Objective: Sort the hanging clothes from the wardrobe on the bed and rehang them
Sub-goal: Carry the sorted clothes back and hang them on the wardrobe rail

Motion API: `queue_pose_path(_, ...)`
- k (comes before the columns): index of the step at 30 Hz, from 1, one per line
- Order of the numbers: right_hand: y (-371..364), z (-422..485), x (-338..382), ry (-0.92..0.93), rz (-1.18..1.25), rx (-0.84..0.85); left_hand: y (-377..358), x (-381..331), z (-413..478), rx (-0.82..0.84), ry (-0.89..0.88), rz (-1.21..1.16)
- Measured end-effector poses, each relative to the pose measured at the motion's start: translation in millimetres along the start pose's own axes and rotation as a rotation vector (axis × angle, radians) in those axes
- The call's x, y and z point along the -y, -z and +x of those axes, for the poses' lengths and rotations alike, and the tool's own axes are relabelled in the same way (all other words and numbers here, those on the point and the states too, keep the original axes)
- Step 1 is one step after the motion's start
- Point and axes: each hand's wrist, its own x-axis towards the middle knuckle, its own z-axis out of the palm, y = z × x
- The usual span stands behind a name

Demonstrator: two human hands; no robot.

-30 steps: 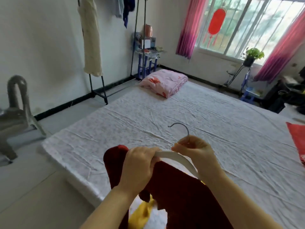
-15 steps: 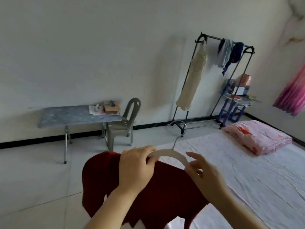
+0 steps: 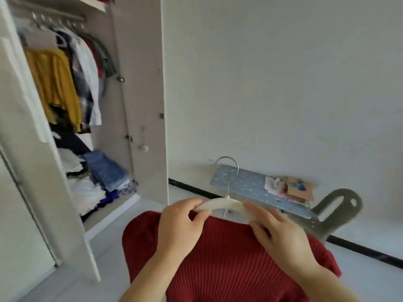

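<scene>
While two hands grip: one hanger [image 3: 220, 203] | one red sweater [image 3: 229, 264] | wardrobe [image 3: 139, 83] garments blurred, perhaps six

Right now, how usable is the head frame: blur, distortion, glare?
Head view: motion blur smears the wardrobe clothes and the folded pile; wide-angle distortion bows the wardrobe door; the red sweater and white hanger stay fairly sharp; lighting is soft and even, without glare.

Lower centre: the left hand [image 3: 178, 227] and right hand [image 3: 281, 236] each grip one arm of a white hanger [image 3: 220, 204] carrying a red ribbed sweater [image 3: 229, 267], its metal hook upright. Left: open wardrobe [image 3: 139, 94] with hung clothes [image 3: 65, 83] above folded stacks. Right: blue worktop [image 3: 246, 188] and grey chair [image 3: 335, 212] against the wall.
</scene>
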Motion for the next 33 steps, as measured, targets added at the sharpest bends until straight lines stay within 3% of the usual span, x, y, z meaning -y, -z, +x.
queue_pose_path(6, -88, 111, 27, 0.212, 0.043, -0.097, 36, 99, 53, -0.182, 0.038, 0.264)
queue_pose_path(9, -128, 163, 40, 0.234, 0.060, -0.105, 50, 154, 82, -0.165, 0.025, 0.360)
queue_pose_path(23, -286, 389, 87, 0.391, 0.152, -0.142, 86, 327, 256, -0.161, 0.128, 0.498)
queue_pose_path(33, -418, 571, 92, 0.536, 0.273, -0.136, 84, 445, 401, -0.300, 0.225, 0.636)
